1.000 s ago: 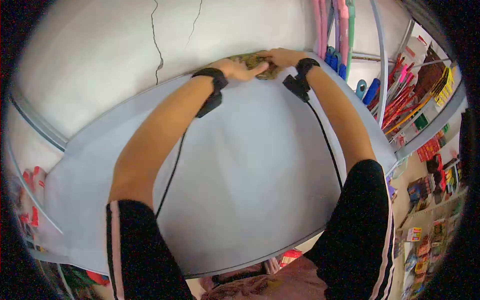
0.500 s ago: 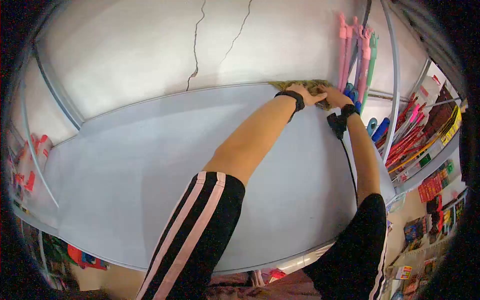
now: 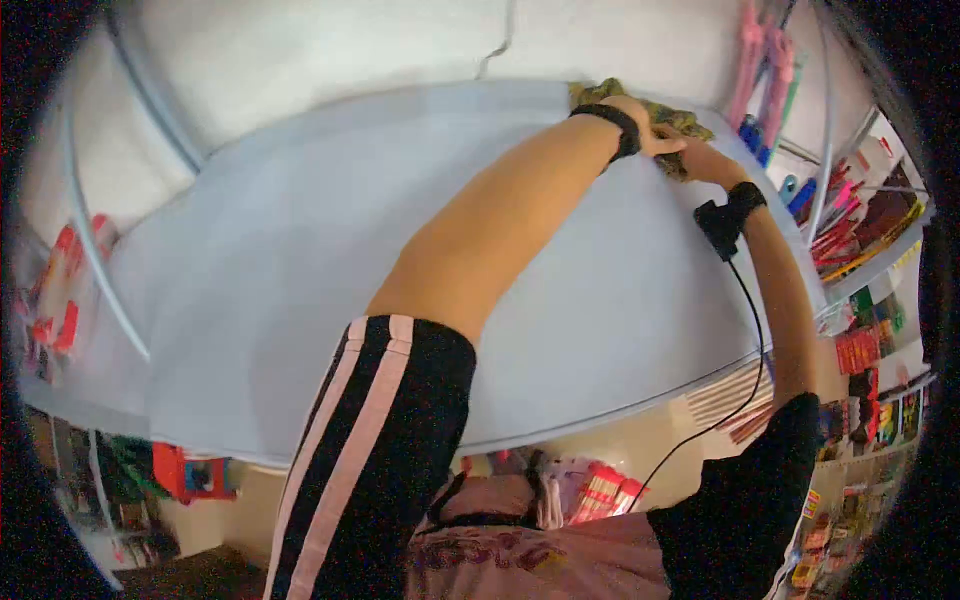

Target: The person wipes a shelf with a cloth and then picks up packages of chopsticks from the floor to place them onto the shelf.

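A crumpled olive-brown cloth (image 3: 597,92) lies at the back right edge of the pale grey-blue shelf board (image 3: 330,240). My left hand (image 3: 645,120) presses on the cloth with its fingers over it, a black band round the wrist. Close beside it, my right hand (image 3: 705,163) grips the cloth's right part, its fingertips partly hidden. A black device (image 3: 718,230) with a cable is strapped at my right wrist.
Pink and green poles with blue ends (image 3: 770,90) stand behind the board's right end. Metal uprights (image 3: 90,230) rise at the sides. Red and white packages (image 3: 65,280) are at the left, and crowded goods shelves (image 3: 865,350) at the right.
The view has shifted, with the board's back edge now higher. Both hands and the cloth appear higher and farther right, and the cloth has changed its folds.
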The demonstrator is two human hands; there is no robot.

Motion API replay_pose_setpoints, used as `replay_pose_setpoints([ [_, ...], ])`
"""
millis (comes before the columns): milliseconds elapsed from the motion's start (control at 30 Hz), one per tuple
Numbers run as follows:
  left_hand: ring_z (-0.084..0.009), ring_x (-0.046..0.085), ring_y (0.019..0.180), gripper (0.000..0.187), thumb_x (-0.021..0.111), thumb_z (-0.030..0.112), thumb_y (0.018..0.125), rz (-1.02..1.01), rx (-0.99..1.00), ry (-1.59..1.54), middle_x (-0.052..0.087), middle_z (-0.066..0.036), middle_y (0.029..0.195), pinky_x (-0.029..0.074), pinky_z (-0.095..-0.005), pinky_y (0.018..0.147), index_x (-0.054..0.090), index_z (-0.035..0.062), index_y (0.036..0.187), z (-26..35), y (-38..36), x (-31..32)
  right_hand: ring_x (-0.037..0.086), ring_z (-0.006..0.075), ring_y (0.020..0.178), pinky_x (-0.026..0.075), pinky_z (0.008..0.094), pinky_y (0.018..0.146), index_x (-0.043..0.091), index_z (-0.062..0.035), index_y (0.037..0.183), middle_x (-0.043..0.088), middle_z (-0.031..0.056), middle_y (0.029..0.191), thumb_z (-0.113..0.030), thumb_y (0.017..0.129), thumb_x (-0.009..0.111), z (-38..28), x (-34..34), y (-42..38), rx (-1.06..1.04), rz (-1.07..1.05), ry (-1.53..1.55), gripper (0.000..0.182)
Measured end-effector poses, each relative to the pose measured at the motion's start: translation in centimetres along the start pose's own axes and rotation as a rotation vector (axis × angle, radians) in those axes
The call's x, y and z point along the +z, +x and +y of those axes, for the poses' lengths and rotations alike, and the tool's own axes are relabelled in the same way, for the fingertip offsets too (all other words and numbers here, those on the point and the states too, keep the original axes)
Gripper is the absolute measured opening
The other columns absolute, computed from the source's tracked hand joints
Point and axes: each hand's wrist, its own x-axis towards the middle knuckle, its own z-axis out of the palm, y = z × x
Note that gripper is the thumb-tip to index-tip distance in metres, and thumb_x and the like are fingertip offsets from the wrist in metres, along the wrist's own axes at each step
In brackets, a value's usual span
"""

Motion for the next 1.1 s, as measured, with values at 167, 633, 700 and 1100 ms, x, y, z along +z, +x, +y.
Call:
replay_pose_setpoints([
  [167,-0.0294,0.050,0.110,0.108,0.039,0.088,0.051,0.067,-0.121,0.024,0.053,-0.018,0.117,0.039,-0.0336,0.093,0.054,0.0028,0.115,-5.0,-13.5,-2.4,0.058,0.0384,0.081,0.046,0.0450,0.068,0.039,-0.0006,0.124,0.060,0.0237,0.090,-0.004,0.078,0.044,-8.4,0.9,5.3,-0.085,0.202,0.046,0.046],
  [633,-0.0273,0.042,0.116,0.087,0.031,0.077,0.072,-0.025,-0.454,0.044,0.043,-0.012,0.130,0.034,-0.0357,0.096,0.037,0.0139,0.131,-26.6,-37.6,-4.7,0.059,0.0322,0.087,0.047,0.0404,0.070,0.051,-0.0042,0.108,0.060,0.0176,0.101,-0.009,0.076,0.049,-47.0,-8.7,23.6,-0.118,-0.238,0.050,0.033],
  [700,-0.0284,0.043,0.115,0.085,0.032,0.076,0.072,0.002,-0.551,0.085,0.045,-0.013,0.128,0.035,-0.0352,0.095,0.040,0.0144,0.129,-30.5,-37.4,-3.0,0.060,0.0314,0.086,0.047,0.0400,0.069,0.057,-0.0049,0.100,0.061,0.0174,0.097,-0.012,0.076,0.050,-47.7,-5.6,26.8,-0.167,0.033,0.162,0.026],
  [1100,-0.0288,0.059,0.092,0.068,0.054,0.069,0.064,-0.084,-0.629,0.229,0.063,-0.014,0.098,0.047,-0.0369,0.079,0.064,0.0117,0.099,-31.2,-42.0,-6.3,0.058,0.0372,0.080,0.048,0.0401,0.069,0.059,0.0025,0.081,0.059,0.0231,0.080,-0.002,0.067,0.057,-51.6,-9.4,28.8,-0.382,0.142,0.144,0.015],
])
